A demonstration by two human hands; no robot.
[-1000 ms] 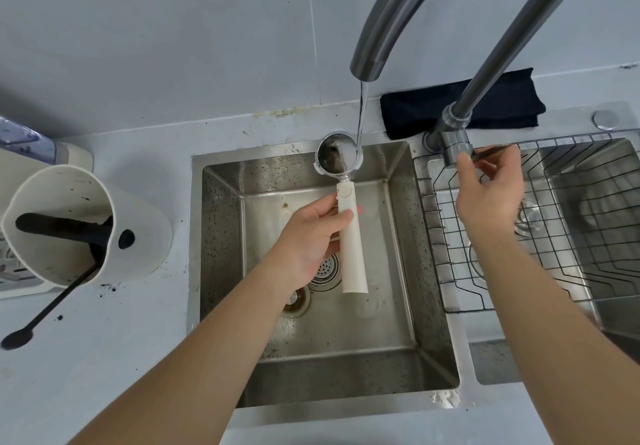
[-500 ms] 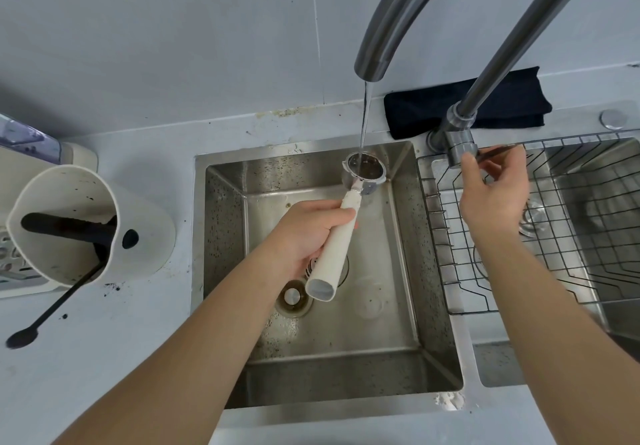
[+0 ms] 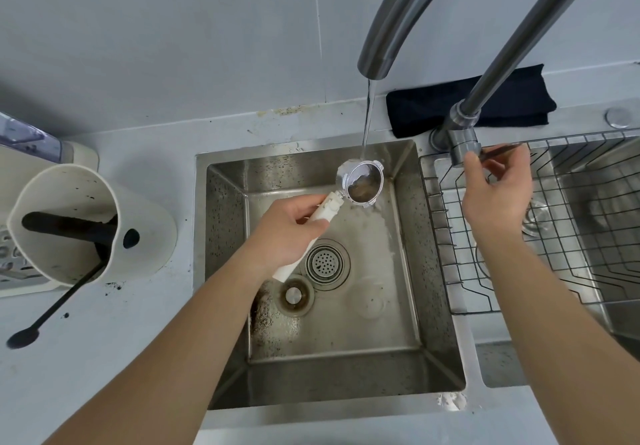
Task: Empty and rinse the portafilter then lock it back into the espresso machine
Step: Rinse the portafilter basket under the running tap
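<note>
The portafilter (image 3: 362,182) has a metal basket and a white handle. My left hand (image 3: 287,233) grips that handle over the steel sink (image 3: 228,202). The basket is tilted toward me and holds brownish water. A thin stream of water (image 3: 367,115) falls from the tap spout (image 3: 375,66) onto the basket's far rim. My right hand (image 3: 497,191) is closed on the tap lever (image 3: 498,150) beside the tap base (image 3: 462,141). The espresso machine is only partly visible at the left edge (image 3: 20,139).
A white knock box (image 3: 69,222) with a black bar stands on the counter at left, with a black spoon (image 3: 38,320) and coffee specks beside it. A wire rack (image 3: 519,243) lies over the right basin. A dark cloth (image 3: 467,105) lies behind the tap. Drain strainer (image 3: 325,262) sits mid-sink.
My left hand has swung the portafilter's basket right and tipped it toward me under the stream. My right hand has stayed on the lever; water keeps running.
</note>
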